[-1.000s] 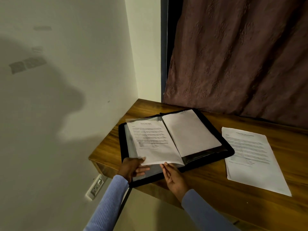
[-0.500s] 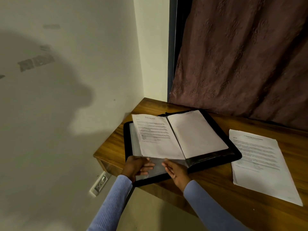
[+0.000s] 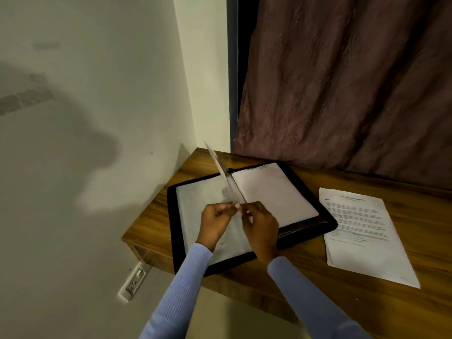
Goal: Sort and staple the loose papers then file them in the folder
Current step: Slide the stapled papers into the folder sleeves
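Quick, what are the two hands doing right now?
Left hand: pinching the lower edge of the upright folder page.
Right hand: pinching the same page's edge.

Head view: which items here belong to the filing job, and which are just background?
Job:
- folder, open on the desk
- sleeve, stood on edge, pinched at its near end by the left hand and right hand
- printed papers, lying right of the folder

Background:
- desk
- curtain
- wall socket
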Tool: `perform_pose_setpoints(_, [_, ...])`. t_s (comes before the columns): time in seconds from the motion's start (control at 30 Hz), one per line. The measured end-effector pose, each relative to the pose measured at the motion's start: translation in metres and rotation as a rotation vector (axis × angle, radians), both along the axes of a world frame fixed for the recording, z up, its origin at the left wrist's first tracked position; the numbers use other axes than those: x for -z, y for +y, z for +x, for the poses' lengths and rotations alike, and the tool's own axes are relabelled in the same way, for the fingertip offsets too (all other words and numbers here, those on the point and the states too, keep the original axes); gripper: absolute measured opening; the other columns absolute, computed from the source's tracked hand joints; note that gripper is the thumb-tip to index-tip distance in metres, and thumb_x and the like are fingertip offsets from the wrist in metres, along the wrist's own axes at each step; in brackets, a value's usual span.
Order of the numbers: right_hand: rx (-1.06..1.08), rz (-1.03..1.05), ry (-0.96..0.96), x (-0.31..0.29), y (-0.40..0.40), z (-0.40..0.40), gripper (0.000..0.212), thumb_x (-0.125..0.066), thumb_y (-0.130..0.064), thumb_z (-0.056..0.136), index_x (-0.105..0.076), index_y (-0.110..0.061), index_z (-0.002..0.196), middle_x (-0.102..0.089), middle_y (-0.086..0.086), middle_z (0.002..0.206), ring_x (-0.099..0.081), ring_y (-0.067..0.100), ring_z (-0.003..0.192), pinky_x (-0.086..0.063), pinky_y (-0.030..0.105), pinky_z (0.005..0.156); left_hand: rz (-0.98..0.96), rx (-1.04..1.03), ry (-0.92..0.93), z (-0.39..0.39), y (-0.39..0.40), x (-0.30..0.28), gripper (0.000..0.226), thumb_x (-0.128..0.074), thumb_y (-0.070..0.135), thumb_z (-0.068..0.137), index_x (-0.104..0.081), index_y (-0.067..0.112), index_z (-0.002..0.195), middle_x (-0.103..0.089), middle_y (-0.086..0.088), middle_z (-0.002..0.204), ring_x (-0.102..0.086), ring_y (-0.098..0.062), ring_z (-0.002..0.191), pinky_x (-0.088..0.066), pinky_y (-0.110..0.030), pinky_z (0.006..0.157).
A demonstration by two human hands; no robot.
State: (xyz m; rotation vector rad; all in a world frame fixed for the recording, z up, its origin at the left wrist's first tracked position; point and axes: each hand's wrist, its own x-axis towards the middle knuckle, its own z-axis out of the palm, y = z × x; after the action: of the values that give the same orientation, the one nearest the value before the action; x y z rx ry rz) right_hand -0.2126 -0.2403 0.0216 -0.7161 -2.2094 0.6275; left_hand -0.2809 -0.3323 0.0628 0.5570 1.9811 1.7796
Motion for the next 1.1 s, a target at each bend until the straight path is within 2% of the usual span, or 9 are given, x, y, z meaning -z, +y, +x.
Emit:
perform_pose_setpoints(0.17, [0.155,-0.238,0.141,-0.008,0.069,0.024,0.008,-0.066,-0.012,0.084,-0.072,-0.009,0.088,-0.073,0.007,0.085,-0.068,0.022,0.073,-0.056,0.033,0.073,0.014,0.051,-0.076,0.010,0.022,0.005,0.018,-0.060,0.017,0.090,-0.076,0.020,0.082,-0.073,-0.001,0.099,-0.065,-0.015,0.096,-0.053,-0.031,0.081])
perform_pose_setpoints(0.23, [0.238,-0.385,0.164,-0.005,0.093,0.036,0.007,-0.066,-0.009,0.083,-0.071,-0.004,0.085,-0.072,0.012,0.081,-0.067,0.022,0.068,-0.056,0.035,0.074,-0.014,0.024,-0.121,0.014,0.029,0.013,0.020,-0.059,0.013,0.089,-0.075,0.019,0.080,-0.073,-0.007,0.099,-0.065,-0.020,0.091,-0.054,-0.031,0.076])
perform_pose_setpoints(0.3, [0.325,-0.572,0.116,0.007,0.117,0.053,0.011,-0.065,-0.009,0.084,-0.068,0.001,0.081,-0.070,0.013,0.078,-0.064,0.012,0.059,-0.054,0.024,0.070,-0.031,0.030,-0.170,0.019,0.035,0.019,0.015,-0.059,0.012,0.090,-0.074,0.012,0.085,-0.072,-0.014,0.102,-0.064,-0.020,0.085,-0.050,-0.023,0.066])
perform_pose_setpoints(0.37, [0.403,-0.629,0.025,0.023,0.132,0.073,0.016,-0.065,-0.016,0.083,-0.069,-0.001,0.080,-0.071,0.013,0.077,-0.068,0.019,0.068,-0.053,0.025,0.073,-0.030,0.040,-0.219,0.025,0.040,0.023,0.013,-0.060,0.010,0.089,-0.071,0.005,0.086,-0.071,-0.015,0.097,-0.065,-0.019,0.078,-0.048,-0.019,0.061])
perform_pose_setpoints(0.43, [0.463,-0.649,-0.027,0.034,0.135,0.091,0.019,-0.066,-0.021,0.083,-0.072,-0.004,0.083,-0.072,0.015,0.077,-0.067,0.030,0.081,-0.052,0.035,0.078,-0.043,0.072,-0.242,0.030,0.046,0.027,0.014,-0.059,0.011,0.090,-0.069,0.007,0.082,-0.070,-0.013,0.090,-0.065,-0.015,0.071,-0.049,-0.019,0.062])
perform_pose_setpoints(0.63, [0.462,-0.602,-0.043,0.048,0.129,0.122,0.021,-0.067,-0.026,0.083,-0.072,-0.013,0.067,-0.071,0.009,0.068,-0.065,0.026,0.071,-0.049,0.031,0.073,-0.138,0.196,-0.265,0.047,0.077,0.044,0.020,-0.063,0.014,0.087,-0.068,0.016,0.068,-0.069,-0.008,0.079,-0.065,-0.027,0.081,-0.048,-0.029,0.066])
perform_pose_setpoints(0.77, [0.484,-0.543,-0.086,0.049,0.143,0.145,0.012,-0.070,-0.019,0.080,-0.072,-0.007,0.077,-0.072,0.007,0.080,-0.066,0.024,0.078,-0.053,0.036,0.081,-0.172,0.318,-0.213,0.067,0.101,0.046,0.014,-0.064,0.022,0.086,-0.073,0.012,0.083,-0.073,-0.006,0.089,-0.069,-0.019,0.087,-0.054,-0.030,0.073])
perform_pose_setpoints(0.87, [0.518,-0.514,-0.086,0.047,0.162,0.171,0.004,-0.072,-0.014,0.078,-0.069,-0.016,0.075,-0.073,0.007,0.082,-0.068,0.026,0.077,-0.055,0.043,0.080,-0.176,0.384,-0.224,0.086,0.125,0.045,0.012,-0.062,0.021,0.088,-0.070,0.012,0.088,-0.072,-0.007,0.092,-0.067,-0.019,0.087,-0.054,-0.033,0.077])
perform_pose_setpoints(1.1, [0.527,-0.425,-0.243,0.044,0.220,0.228,0.009,-0.064,-0.018,0.085,-0.070,-0.014,0.090,-0.072,0.010,0.098,-0.067,0.027,0.086,-0.056,0.037,0.076,-0.365,0.498,-0.146,0.132,0.196,0.063,0.018,-0.059,0.020,0.088,-0.057,0.012,0.072,-0.053,-0.009,0.075,-0.050,-0.017,0.071,-0.040,-0.028,0.067])
